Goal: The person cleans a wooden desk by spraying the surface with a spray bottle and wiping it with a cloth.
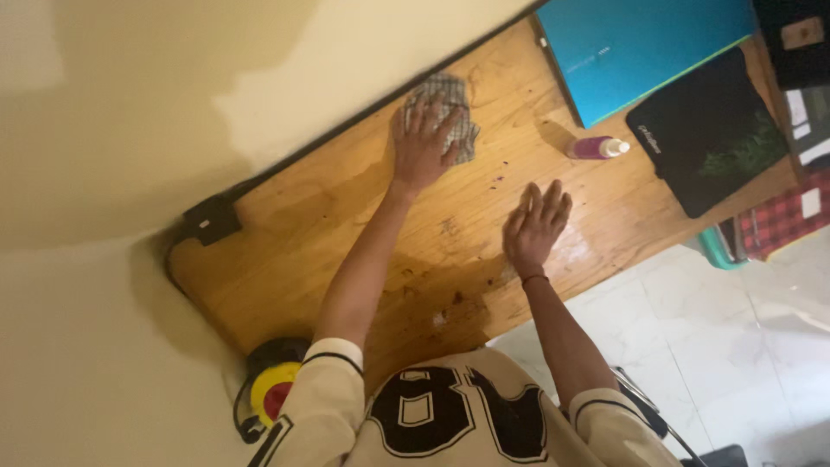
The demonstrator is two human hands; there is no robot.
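Head view is showing the left hand (421, 145) pressing a checked cloth (450, 112) flat under its spread-out grip near the table's (294, 251) far edge, while dark spots (450, 298) nearer the empty, flat right hand (534, 227) are waiting.

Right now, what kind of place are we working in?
Likely a home desk or study corner: a wooden desk against a wall, a blue laptop, a black mouse pad, tiled floor. The left hand presses a cloth.

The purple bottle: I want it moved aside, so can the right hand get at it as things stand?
Probably yes: the right hand rests flat and empty, and bare desk lies between it and the purple bottle.
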